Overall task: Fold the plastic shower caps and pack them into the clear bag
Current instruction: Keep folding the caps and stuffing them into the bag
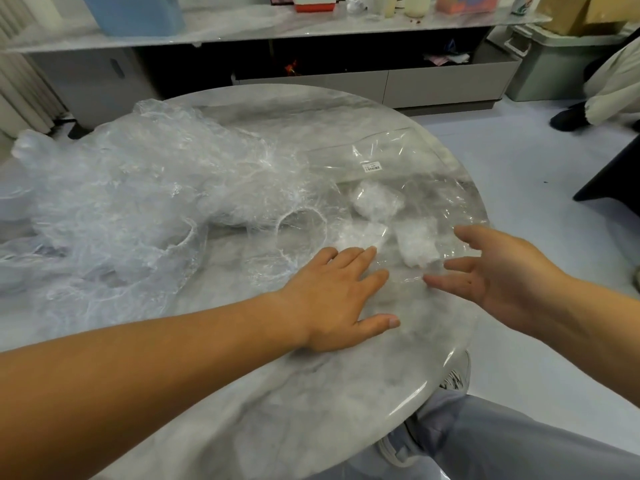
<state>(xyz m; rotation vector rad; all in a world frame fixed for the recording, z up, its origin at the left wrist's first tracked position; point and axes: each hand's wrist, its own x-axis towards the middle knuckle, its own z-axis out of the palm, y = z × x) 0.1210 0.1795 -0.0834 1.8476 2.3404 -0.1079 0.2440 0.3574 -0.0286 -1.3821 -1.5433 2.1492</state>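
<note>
The flat clear plastic bag (415, 147) lies on the round grey marble bench (277, 393) with folded white caps (377, 199) inside. The left hand (332, 299) rests flat at the bag's near edge, grip spread. The right hand (502, 271) hovers empty, grip spread. Best to pin the bag's mouth, then take one cap from the crumpled heap of clear shower caps (138, 202).

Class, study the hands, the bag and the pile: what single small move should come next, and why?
Probably the left hand should reach to the pile of loose caps and draw one closer for folding. Both it and the right hand are open and hold nothing, three folded caps seem already inside the clear bag, and many remain unfolded.
</note>
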